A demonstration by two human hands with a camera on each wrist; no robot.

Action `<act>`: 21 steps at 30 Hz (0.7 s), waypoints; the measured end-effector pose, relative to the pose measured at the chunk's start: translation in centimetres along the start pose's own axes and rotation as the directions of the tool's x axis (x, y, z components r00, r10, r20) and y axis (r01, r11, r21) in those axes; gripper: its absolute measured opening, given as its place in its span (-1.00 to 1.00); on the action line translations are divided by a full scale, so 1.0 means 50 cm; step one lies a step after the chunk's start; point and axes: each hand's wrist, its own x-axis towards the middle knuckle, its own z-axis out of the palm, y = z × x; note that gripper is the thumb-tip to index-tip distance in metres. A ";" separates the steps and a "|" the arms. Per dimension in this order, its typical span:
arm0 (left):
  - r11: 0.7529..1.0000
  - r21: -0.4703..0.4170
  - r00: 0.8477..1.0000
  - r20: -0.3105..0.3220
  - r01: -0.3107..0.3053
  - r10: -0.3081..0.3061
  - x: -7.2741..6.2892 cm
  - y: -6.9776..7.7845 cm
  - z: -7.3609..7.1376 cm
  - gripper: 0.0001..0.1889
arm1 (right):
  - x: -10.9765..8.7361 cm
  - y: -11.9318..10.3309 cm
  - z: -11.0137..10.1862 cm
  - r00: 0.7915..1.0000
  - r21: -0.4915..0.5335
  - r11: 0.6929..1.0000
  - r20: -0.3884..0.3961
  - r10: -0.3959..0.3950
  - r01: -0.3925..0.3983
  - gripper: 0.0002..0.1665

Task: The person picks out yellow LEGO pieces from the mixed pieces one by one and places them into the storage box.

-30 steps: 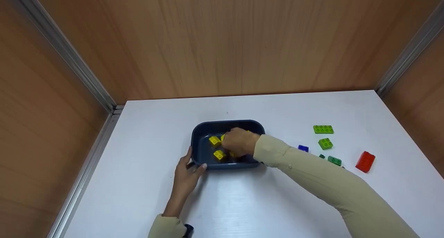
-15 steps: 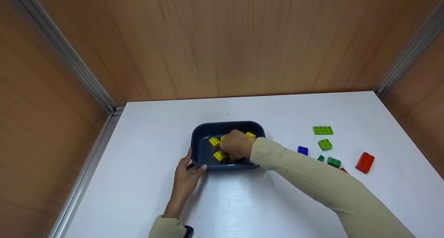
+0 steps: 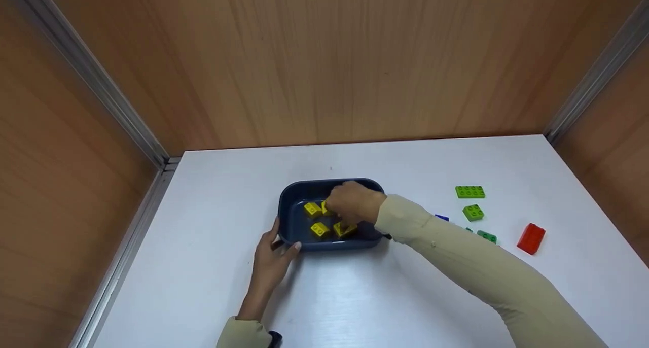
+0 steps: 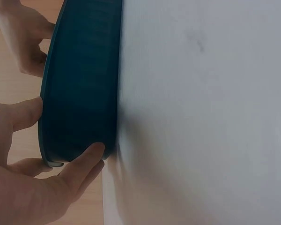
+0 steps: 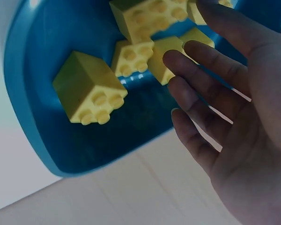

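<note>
A dark blue tray [image 3: 295, 226] with a raised rim stands on the white table, several yellow toy bricks [image 3: 320, 230] inside it. My left hand [image 3: 271, 262] grips the tray's near left corner; the left wrist view shows thumb and fingers around its wall [image 4: 82, 84]. Over the right half of the tray reaches my right hand [image 3: 355, 203], one finger pointing down at a yellow brick [image 3: 345, 230]. In the right wrist view its fingers [image 5: 196, 101] are spread and loosely bent beside the bricks, the thumb apart from them. Whether a fingertip touches a brick I cannot tell.
To the right lie two lime green bricks [image 3: 470, 192], a darker green brick [image 3: 487, 236] and a red brick [image 3: 531, 238]. A blue brick [image 3: 442, 217] is partly hidden by the right sleeve [image 3: 466, 256]. Wooden panels [image 3: 324, 64] wall the table's back and sides.
My right hand has lifted slightly and shifted right inside the tray, uncovering the near yellow brick. The left hand and the tray stay in place.
</note>
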 end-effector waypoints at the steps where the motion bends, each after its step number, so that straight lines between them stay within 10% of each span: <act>1: 1.000 -0.001 1.000 -0.001 0.004 -0.004 0.001 0.000 0.001 -0.14 | -0.002 0.003 -0.003 1.000 0.010 1.000 -0.006 0.002 -0.002 -0.51; 21: 1.000 0.003 1.000 0.007 -0.014 0.014 0.007 0.002 -0.001 -0.14 | -0.115 0.085 0.009 0.938 0.278 0.960 -0.321 0.132 -0.040 -0.61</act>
